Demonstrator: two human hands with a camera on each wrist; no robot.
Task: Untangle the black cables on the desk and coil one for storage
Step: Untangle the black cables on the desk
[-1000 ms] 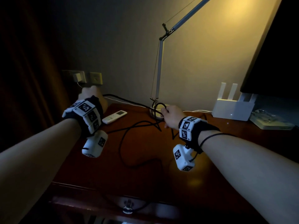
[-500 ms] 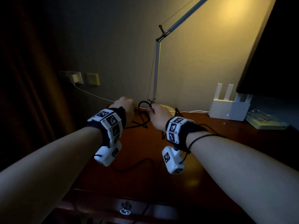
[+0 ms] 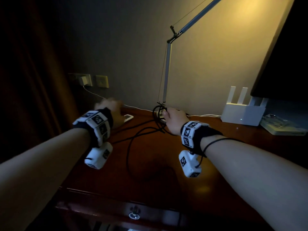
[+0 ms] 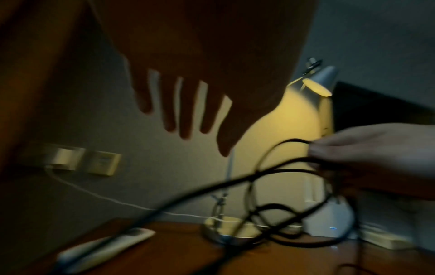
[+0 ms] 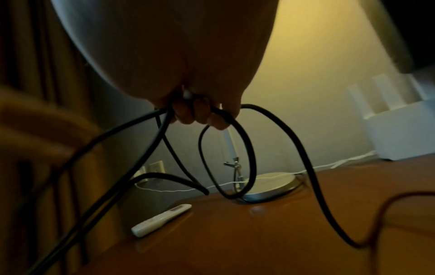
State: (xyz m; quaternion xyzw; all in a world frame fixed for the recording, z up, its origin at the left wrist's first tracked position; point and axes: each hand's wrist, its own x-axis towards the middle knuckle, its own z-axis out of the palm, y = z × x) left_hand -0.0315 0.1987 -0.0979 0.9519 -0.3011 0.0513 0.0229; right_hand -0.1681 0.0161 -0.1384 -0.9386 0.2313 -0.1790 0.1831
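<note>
Currently my right hand (image 3: 175, 120) grips a small bundle of black cable (image 5: 249, 148) loops, fingers (image 5: 186, 113) curled round the strands, raised above the desk (image 3: 166, 180) just in front of the lamp base (image 5: 268, 183). Two loops hang from that fist; further strands run off toward 8 o'clock in the right wrist view, and one drops to the desk at 4 o'clock and curves on across the wood. In the head view the rest of the cable lies slack on the desk, a long loop (image 3: 130, 157) sweeping toward me at 6 o'clock from the bundle. My left hand (image 3: 110, 108) holds nothing: fingers (image 4: 183, 109) straight and spread, hovering at 9 o'clock from the right hand, above the white remote (image 5: 160, 220); it is motion-blurred. The remote lies flat near the desk's left rear. At 3 o'clock of the lamp stands a white router (image 3: 242, 112); a thin white cord (image 3: 93, 93) runs from the wall charger (image 3: 82, 80) along the desk's back edge.
</note>
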